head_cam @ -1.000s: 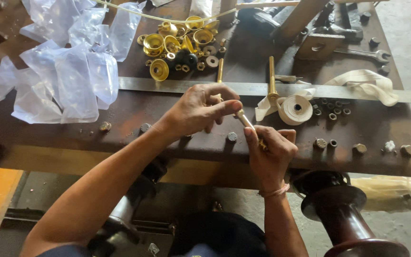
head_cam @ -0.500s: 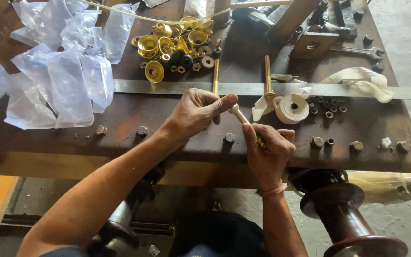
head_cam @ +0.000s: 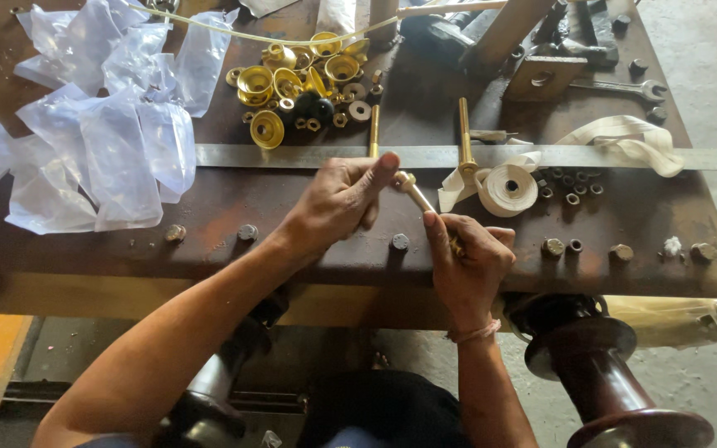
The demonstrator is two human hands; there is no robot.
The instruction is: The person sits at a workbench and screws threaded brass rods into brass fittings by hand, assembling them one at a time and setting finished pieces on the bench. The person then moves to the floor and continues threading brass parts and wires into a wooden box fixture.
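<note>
My right hand [head_cam: 468, 259] grips the lower end of a thin brass rod [head_cam: 419, 197] wrapped in pale tape, tilted up and to the left. My left hand [head_cam: 340, 202] pinches the rod's upper tip between thumb and fingers. Both hands hover over the front part of a rusty brown metal workbench [head_cam: 209, 207]. A roll of white tape [head_cam: 507, 187] lies just right of the hands, its loose strip [head_cam: 624, 137] trailing toward the right.
A long steel ruler [head_cam: 292, 156] lies across the bench. Two more brass rods [head_cam: 463, 133] rest on it. Brass cups, nuts and washers [head_cam: 300, 87] are piled at the back, clear plastic bags [head_cam: 101, 141] on the left, a wrench [head_cam: 624, 85] back right, a dark spool [head_cam: 607, 373] below.
The camera view has shifted slightly. My left hand's fingers have moved along the rod's upper tip while my right hand keeps holding the lower end.
</note>
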